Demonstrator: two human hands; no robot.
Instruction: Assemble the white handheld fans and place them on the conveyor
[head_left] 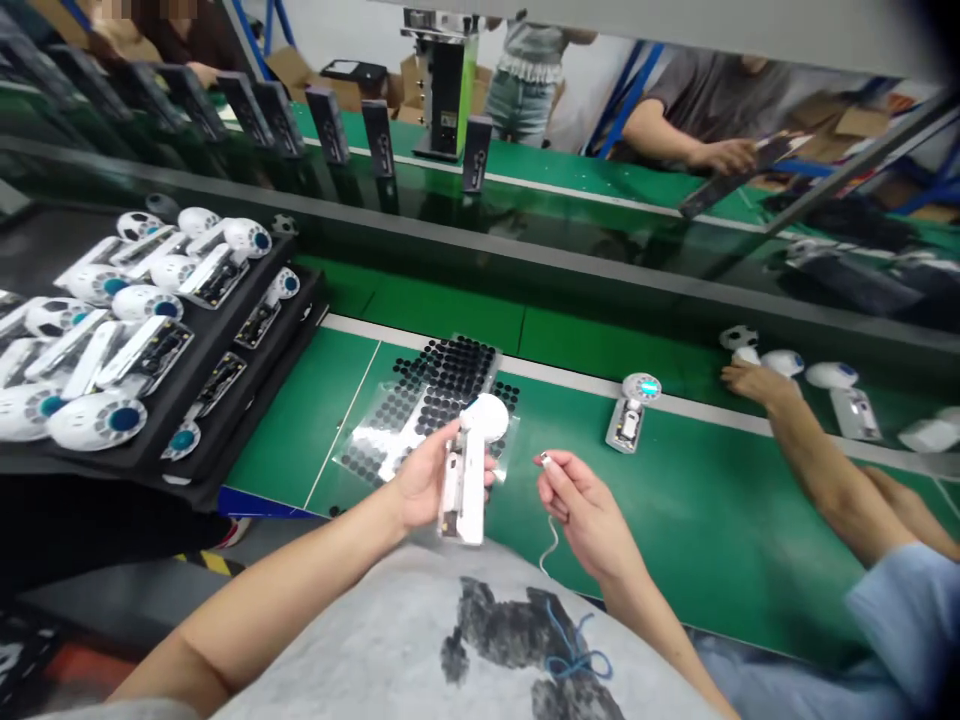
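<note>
My left hand (424,480) is closed around a white handheld device (472,475) with a round head and a long body, its lower side showing dark parts under a clear cover. To the right, my right hand (581,505) pinches the end of a thin white cable (551,548) between thumb and fingers. The cable hangs down toward the table's front edge, and a gap separates its plug from the device. Beneath and behind my left hand lie clear sheets of round black stickers (457,370). Another such device (634,412), its round head lit blue, rests on the green table beyond my right hand.
Stacked black trays (281,345) of white devices stand at the left. At the right, a co-worker's hand (761,385) touches white devices (832,376) by the belt. Several dark boxes (379,140) stand along the far side, near a black and green machine (444,95).
</note>
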